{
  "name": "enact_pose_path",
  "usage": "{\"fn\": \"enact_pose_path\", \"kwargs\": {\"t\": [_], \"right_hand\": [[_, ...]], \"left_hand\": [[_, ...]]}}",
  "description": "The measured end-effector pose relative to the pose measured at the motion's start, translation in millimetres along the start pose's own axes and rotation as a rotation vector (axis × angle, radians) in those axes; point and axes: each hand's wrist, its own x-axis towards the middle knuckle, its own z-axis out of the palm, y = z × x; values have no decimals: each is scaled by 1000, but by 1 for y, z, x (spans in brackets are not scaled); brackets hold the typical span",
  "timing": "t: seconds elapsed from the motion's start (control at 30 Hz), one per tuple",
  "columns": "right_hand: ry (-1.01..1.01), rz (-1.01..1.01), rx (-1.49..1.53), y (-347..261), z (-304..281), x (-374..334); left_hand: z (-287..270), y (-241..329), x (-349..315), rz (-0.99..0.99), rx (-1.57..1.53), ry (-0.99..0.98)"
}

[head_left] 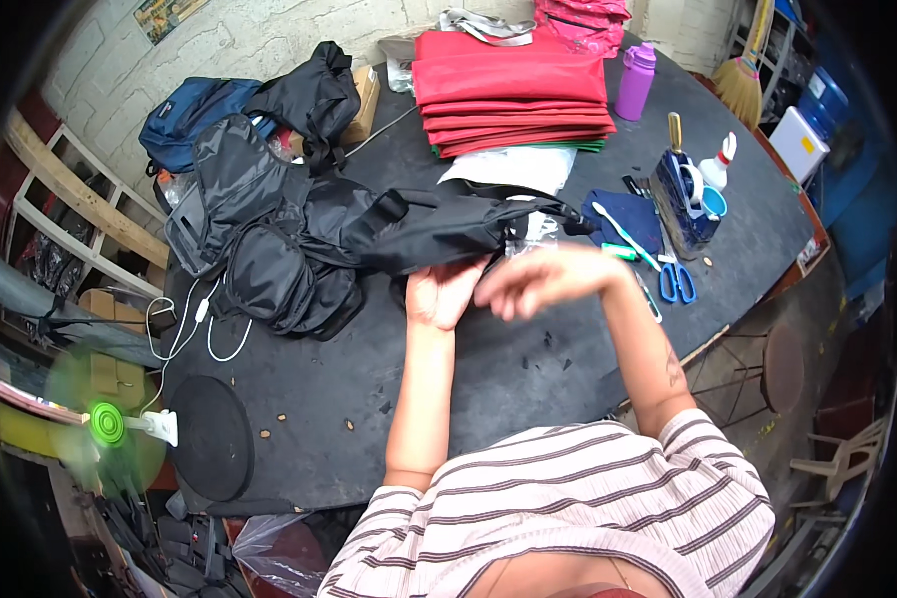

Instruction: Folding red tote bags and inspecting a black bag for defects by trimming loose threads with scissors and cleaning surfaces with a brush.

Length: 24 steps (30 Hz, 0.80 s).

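A black fabric bag (434, 234) lies across the middle of the table, its right end raised off the surface. My left hand (445, 295) is under that end, palm up, with its fingers hidden by the fabric as it grips the bag. Just right of it, my right hand (553, 279) hangs over the table, bent at the wrist. Motion blurs its fingers, and nothing can be made out in them. Beyond it lie a clear plastic packet (536, 231), a dark blue cloth (626, 221), a slim white and green tool (623, 235) and blue-handled scissors (678, 283).
More black bags (279, 279) are heaped at left, beside a white cable (184, 329). Stacked red fabric (513, 95) stands at the back near a purple bottle (636, 82). A dark tool holder (683, 204) and spray bottle (718, 164) stand right. A green fan (108, 424) spins at lower left.
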Motion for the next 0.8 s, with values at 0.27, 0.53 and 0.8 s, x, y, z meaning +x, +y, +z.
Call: {"fn": "enact_pose_path", "kwargs": {"t": [0.27,0.53,0.8], "right_hand": [[613,622,-158,-29,-36,20],[638,-217,350,-26,-48,52],[997,-85,-366,-19,-22,82]], "left_hand": [[36,10,3,-147,-28,-77],[18,21,13,-26,358,-25],[3,33,-10,230,129,-390]]}}
